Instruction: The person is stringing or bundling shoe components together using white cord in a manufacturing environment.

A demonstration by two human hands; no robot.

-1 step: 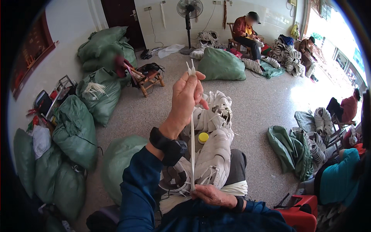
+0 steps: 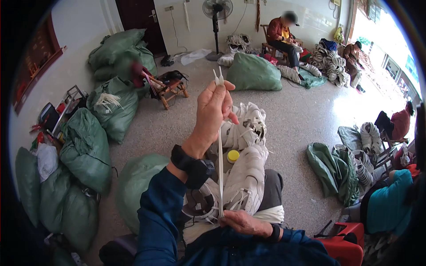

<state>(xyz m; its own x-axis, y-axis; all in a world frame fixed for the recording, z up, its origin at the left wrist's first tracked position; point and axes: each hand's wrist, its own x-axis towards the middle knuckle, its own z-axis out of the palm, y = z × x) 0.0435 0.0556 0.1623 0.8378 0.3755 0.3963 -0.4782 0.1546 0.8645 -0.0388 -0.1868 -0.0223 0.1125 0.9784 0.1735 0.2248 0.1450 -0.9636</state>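
Observation:
My left hand (image 2: pixel 211 108) is raised in front of me, its thumb and finger pinched on a white shoelace. Two tips of the lace stick up above the fingers. From there the doubled shoelace (image 2: pixel 221 173) runs down, taut, to my right hand (image 2: pixel 246 223), which grips its lower end close to my body. Behind the lace, a long nested stack of white shoe uppers (image 2: pixel 245 181) stretches away from my lap. Another shoe upper (image 2: pixel 197 204) lies left of it, partly hidden by my left wrist. A bundle of white laces (image 2: pixel 270 214) rests across my lap.
A yellow-lidded jar (image 2: pixel 233 156) sits beside the uppers. Filled green sacks (image 2: pixel 86 150) crowd the left side, near a wooden stool (image 2: pixel 171 86). A red plastic seat (image 2: pixel 344 244) stands at lower right, near a person in teal (image 2: pixel 390 201). Other people sit farther off among shoe uppers.

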